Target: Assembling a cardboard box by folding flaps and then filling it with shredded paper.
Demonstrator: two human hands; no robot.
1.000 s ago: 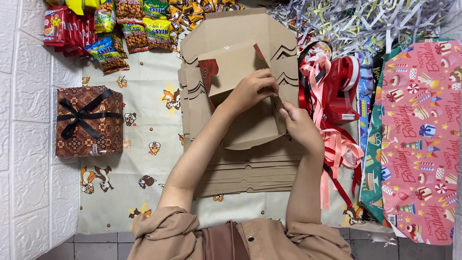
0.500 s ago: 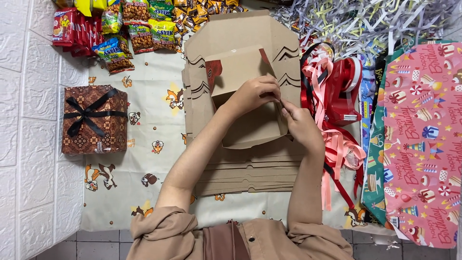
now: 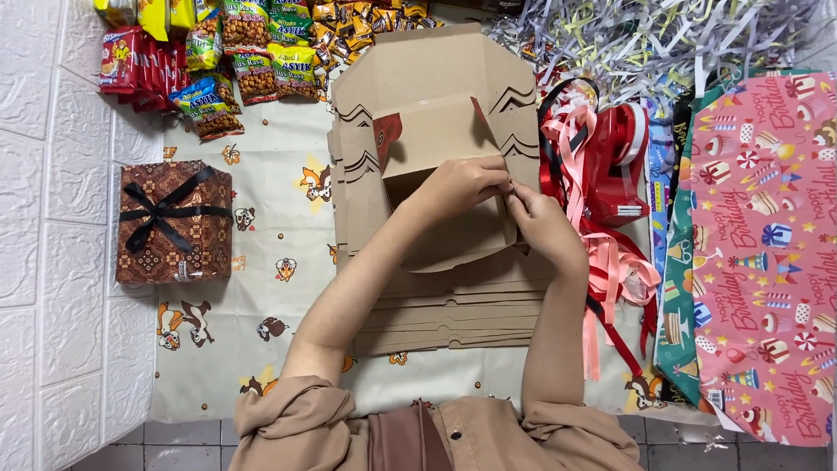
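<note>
Brown cardboard — you are pinching the half-folded box (image 3: 440,148) at its right wall, left hand (image 3: 462,185) and right hand (image 3: 540,222) meeting fingertip to fingertip, steadying the flap atop the flat stack (image 3: 453,305) at mid-cloth (image 3: 261,227) — ribbons (image 3: 602,262) lying just right.

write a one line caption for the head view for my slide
Both hands, left hand and right hand, fold a brown cardboard box atop a stack of flat box blanks.

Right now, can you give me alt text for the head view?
Both hands, left hand and right hand, fold a brown cardboard box atop a stack of flat cardboard blanks. A wrapped gift box sits left, snack packets above, ribbons right.
</note>
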